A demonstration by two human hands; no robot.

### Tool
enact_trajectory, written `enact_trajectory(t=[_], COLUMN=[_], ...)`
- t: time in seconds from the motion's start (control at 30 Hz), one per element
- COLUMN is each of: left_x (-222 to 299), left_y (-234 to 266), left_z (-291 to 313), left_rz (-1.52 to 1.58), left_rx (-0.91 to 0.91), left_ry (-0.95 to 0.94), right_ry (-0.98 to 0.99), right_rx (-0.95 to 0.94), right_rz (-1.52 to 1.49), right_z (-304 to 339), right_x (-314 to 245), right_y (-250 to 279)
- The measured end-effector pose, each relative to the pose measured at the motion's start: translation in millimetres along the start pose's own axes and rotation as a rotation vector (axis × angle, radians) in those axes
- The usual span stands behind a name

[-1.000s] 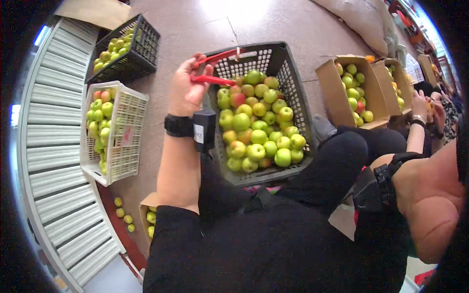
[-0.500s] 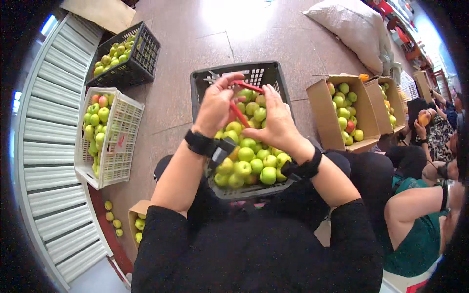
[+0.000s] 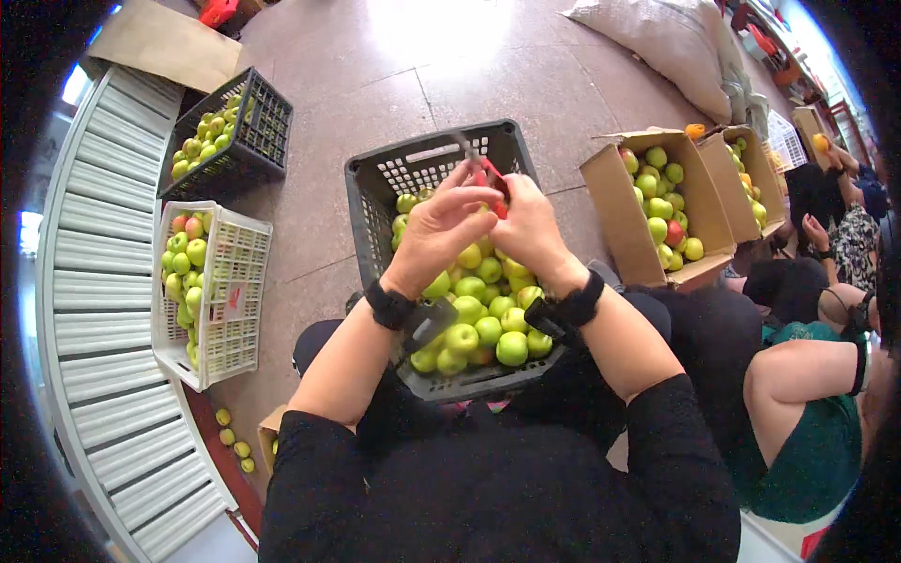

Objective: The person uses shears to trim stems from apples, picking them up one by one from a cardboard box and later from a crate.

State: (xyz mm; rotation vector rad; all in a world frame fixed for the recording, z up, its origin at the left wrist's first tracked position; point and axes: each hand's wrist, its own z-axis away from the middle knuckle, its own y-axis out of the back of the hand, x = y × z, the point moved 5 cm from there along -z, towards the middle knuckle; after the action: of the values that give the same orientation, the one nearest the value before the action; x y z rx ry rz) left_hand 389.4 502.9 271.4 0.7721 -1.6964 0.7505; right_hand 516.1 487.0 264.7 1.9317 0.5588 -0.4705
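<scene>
Both my hands meet over the far part of a black plastic crate (image 3: 380, 171) filled with green apples (image 3: 488, 329). Between them is a pair of red-handled shears (image 3: 495, 192), its grey blades pointing away from me and smeared by motion. My left hand (image 3: 439, 230) has its fingers bent around the shears from the left. From the right, my right hand (image 3: 533, 227) closes on the red handles. The fingers overlap the tool and partly hide it. Neither hand touches an apple.
On the left stand a white crate (image 3: 233, 300) and a black crate (image 3: 266, 122) of apples, beside a slatted white panel (image 3: 103, 310). Cardboard boxes (image 3: 610, 220) of apples stand right, with a white sack (image 3: 666, 47) beyond. Loose apples (image 3: 227, 436) lie lower left. Other people sit at right.
The shears' handles, spread wide between my hands before, are now closer together. The blades have swung from pointing left to pointing away. My hands have drawn together.
</scene>
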Motion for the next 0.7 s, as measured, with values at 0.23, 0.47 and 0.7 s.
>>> enact_trajectory(t=[0.23, 0.47, 0.7], left_x=[-9.2, -1.3, 14.0], left_y=[46.8, 47.2, -21.6], left_z=[12.9, 8.1, 41.1], left_rz=[0.229, 0.471, 0.321], left_rx=[0.426, 0.118, -0.234], left_ry=[0.207, 0.240, 0.239], right_ry=[-0.730, -0.651, -0.633], right_rx=[-0.521, -0.866, -1.230], right_rz=[-1.436, -1.753, -1.795], right_z=[8.9, 24.7, 65.2], right_x=[-2.3, -17.7, -56.3], right_y=[-2.7, 0.8, -16.3])
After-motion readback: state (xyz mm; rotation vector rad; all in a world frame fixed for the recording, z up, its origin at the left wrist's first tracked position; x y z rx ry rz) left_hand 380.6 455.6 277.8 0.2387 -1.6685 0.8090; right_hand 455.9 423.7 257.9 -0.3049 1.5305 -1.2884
